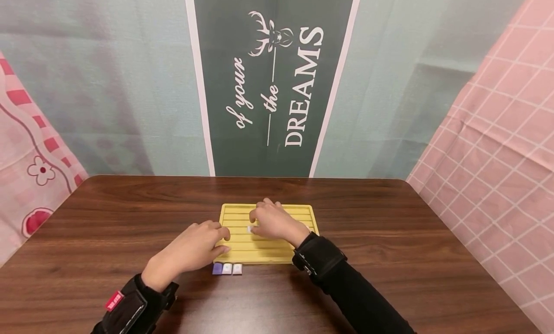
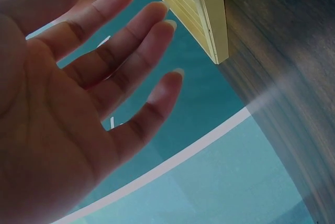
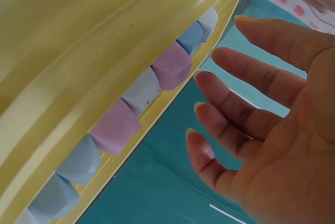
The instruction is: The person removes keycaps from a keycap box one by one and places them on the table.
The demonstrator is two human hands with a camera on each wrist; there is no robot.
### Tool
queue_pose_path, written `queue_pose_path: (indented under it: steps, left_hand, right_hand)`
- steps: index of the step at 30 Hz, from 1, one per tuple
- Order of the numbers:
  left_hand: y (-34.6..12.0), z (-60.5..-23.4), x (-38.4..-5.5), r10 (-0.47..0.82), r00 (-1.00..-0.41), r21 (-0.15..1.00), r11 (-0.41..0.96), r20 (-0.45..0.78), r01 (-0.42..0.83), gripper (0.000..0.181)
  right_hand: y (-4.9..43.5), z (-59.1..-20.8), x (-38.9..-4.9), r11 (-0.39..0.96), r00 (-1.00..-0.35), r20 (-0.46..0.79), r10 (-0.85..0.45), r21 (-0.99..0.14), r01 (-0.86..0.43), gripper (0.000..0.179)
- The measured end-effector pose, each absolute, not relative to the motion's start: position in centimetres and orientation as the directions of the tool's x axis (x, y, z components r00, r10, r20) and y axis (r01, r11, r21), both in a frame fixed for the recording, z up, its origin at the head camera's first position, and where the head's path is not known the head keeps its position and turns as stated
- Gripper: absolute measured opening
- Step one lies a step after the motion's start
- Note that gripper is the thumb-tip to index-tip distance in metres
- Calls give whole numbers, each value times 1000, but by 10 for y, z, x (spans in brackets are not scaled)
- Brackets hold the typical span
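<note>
A yellow ridged tray (image 1: pixel 255 253) lies on the wooden table. My right hand (image 1: pixel 277 222) is over its middle, fingers gently bent and parted. In the right wrist view nothing sits between those fingertips. A row of keycaps in white, blue and pink (image 3: pixel 116 127) stands along a groove of the tray beside the right hand. From the head, most of that row is hidden behind the hand; one white keycap (image 1: pixel 249 229) shows by the thumb. At the tray's left edge my left hand (image 1: pixel 196 246) hovers, its fingers loosely curved and holding nothing.
Just in front of the tray, a purple keycap (image 1: pixel 218 268) and two white keycaps (image 1: pixel 227 268) sit side by side on the table (image 1: pixel 389 266). A curtain with lettering (image 1: pixel 281 83) hangs behind the far table edge, with pink cloths at both sides.
</note>
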State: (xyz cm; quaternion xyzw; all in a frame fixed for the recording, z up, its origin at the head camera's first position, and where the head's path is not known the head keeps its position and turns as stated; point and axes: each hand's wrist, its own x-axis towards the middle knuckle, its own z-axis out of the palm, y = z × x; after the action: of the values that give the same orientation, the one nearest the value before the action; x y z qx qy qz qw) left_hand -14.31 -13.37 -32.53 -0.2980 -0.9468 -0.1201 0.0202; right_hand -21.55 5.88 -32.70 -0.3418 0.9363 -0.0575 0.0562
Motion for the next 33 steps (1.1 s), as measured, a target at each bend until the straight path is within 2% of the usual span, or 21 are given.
queue_pose_path:
  steps: [15, 33]
  left_hand:
    - [-134, -326, -144, 578, -807, 192, 783, 126, 591, 15]
    - [-134, -328, -143, 588, -797, 195, 773, 135, 603, 14]
  right_hand:
    - [53, -332, -220, 760, -756, -76, -650, -103, -642, 8]
    - [52, -338, -223, 745, -744, -47, -667, -66, -664, 13]
